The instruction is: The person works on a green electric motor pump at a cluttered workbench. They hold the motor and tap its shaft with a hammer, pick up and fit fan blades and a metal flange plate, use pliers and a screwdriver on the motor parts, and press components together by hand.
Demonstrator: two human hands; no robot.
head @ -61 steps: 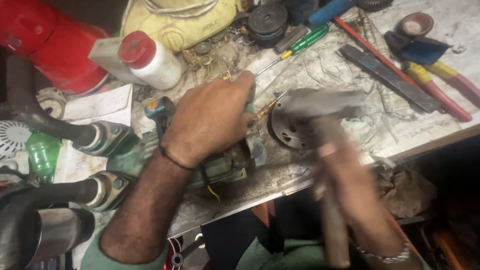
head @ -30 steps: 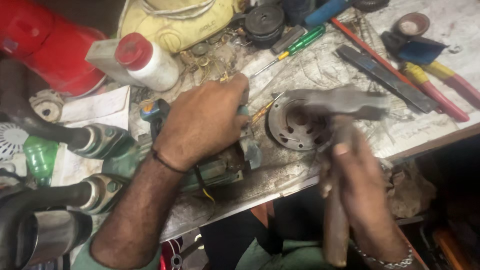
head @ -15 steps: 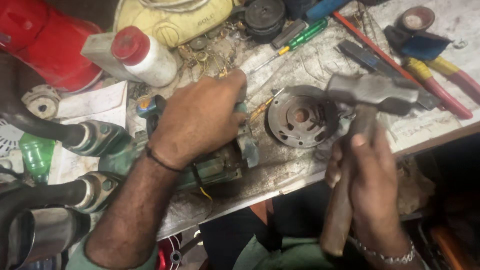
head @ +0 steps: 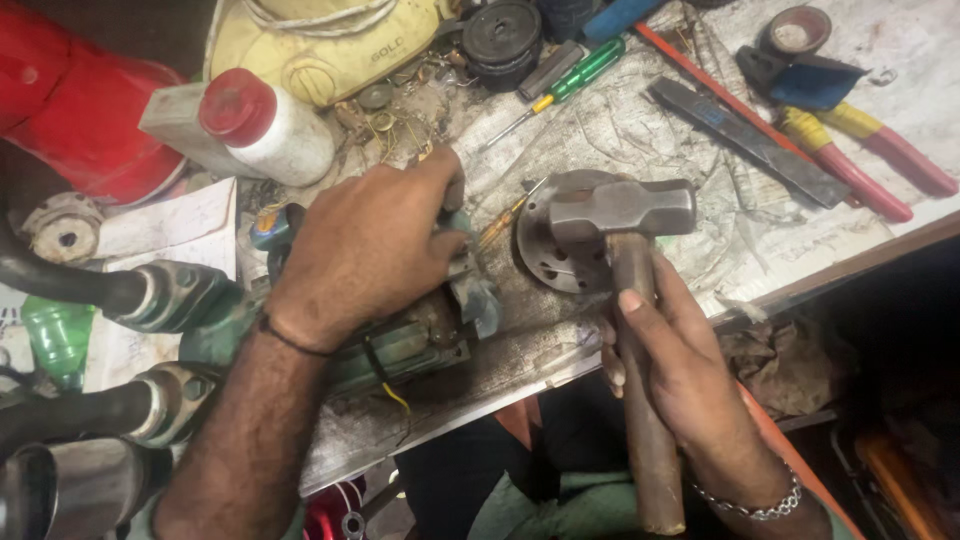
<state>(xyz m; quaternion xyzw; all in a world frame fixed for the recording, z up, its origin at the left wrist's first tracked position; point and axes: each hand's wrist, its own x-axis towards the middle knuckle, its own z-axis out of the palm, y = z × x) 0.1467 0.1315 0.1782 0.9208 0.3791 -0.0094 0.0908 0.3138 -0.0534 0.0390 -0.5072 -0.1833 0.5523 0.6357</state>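
Nearest, at the workbench's front edge: right hand wrapped around the wooden handle of a hammer, fingers clenched, thumb laid along the shaft, wrist low and off the bench, metal bracelet showing. Steel head up and level, hanging just over the round metal flange with its ring of holes, touching or a hair above, hard to tell. Looks like a driving-out step, mid-strike, with the hammer poised between blows. Next blow calls for a square, short drop onto the chosen spot, with the other grip kept firm so nothing skids toward the edge.

Left of that: left hand pressed down palm-first on the green motor body, fingers curled over its far end, forearm coming in from the front-left corner, dark band on the wrist. A slim orange-handled tool lying between motor and flange.

Further back, toward the far edge: green-handled screwdriver, flat dark file, red-and-yellow pliers toward the far right corner. At the far left, white bottle with red cap, on its side, yellow jug behind it.
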